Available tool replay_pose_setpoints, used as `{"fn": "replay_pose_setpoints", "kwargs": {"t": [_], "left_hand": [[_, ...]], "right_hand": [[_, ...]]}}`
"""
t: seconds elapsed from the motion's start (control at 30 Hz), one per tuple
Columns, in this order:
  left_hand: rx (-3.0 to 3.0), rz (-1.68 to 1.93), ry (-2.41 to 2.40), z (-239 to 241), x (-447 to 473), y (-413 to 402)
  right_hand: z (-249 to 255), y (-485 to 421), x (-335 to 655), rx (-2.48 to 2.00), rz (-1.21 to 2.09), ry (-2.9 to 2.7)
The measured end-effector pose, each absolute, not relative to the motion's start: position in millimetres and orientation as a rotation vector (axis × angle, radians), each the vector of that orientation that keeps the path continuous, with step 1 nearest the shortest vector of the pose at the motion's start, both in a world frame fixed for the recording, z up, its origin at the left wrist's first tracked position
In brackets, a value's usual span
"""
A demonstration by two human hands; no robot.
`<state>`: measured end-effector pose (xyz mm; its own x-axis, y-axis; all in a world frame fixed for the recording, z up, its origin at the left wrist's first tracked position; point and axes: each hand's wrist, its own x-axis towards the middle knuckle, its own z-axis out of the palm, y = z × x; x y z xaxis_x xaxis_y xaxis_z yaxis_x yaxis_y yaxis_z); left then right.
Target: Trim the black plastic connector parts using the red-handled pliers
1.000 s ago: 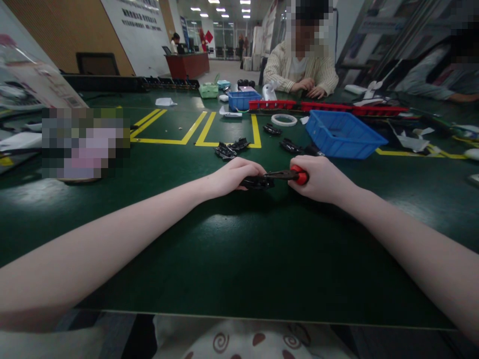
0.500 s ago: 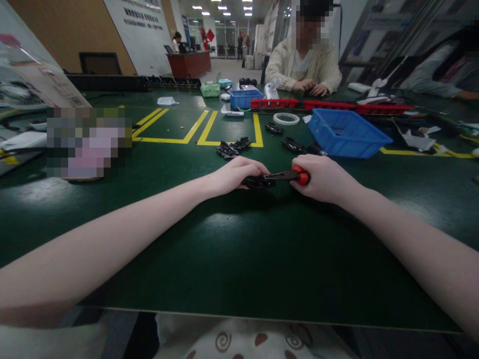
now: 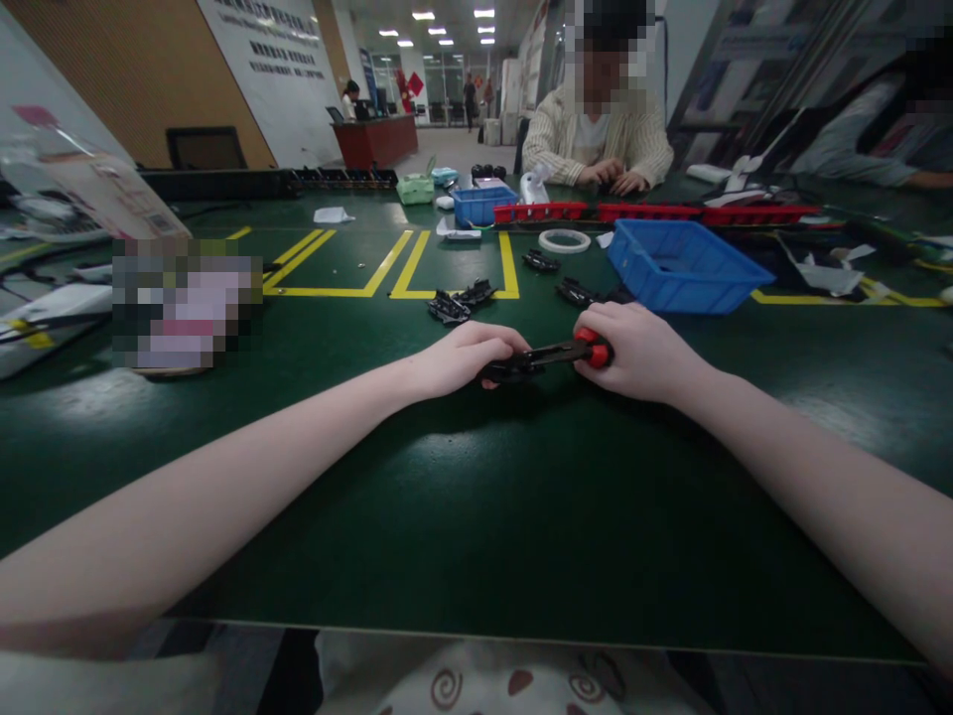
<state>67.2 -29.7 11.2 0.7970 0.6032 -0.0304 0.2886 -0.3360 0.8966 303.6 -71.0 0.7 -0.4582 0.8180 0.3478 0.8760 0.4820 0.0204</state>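
Note:
My left hand is closed over a small black plastic part that rests on the green table. My right hand grips the red handles of a pair of pliers, whose dark jaws point left onto the black part. Both hands sit close together in the middle of the table. More loose black parts lie just beyond my left hand, and others beyond my right hand.
A blue bin stands behind my right hand. Yellow floor-style lines, a tape ring, a smaller blue bin and red trays lie farther back. A seated person works at the far side; another is at far right.
Both hands stay on the part and pliers, almost unmoved. The view has tilted down slightly, so the far objects sit a little lower.

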Motion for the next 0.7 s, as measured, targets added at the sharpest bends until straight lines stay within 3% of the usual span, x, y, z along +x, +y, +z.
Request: {"fn": "replay_pose_setpoints", "kwargs": {"t": [0.2, 0.7], "left_hand": [[2.209, 0.438, 0.633, 6.5, 60.4, -21.6], [2.441, 0.352, 0.465, 11.6, 49.9, -17.2]], "right_hand": [[0.1, -63.9, 315.4, -1.311, -0.175, -2.459], [-2.3, -65.1, 311.6, -1.641, -0.221, -2.371]]}}
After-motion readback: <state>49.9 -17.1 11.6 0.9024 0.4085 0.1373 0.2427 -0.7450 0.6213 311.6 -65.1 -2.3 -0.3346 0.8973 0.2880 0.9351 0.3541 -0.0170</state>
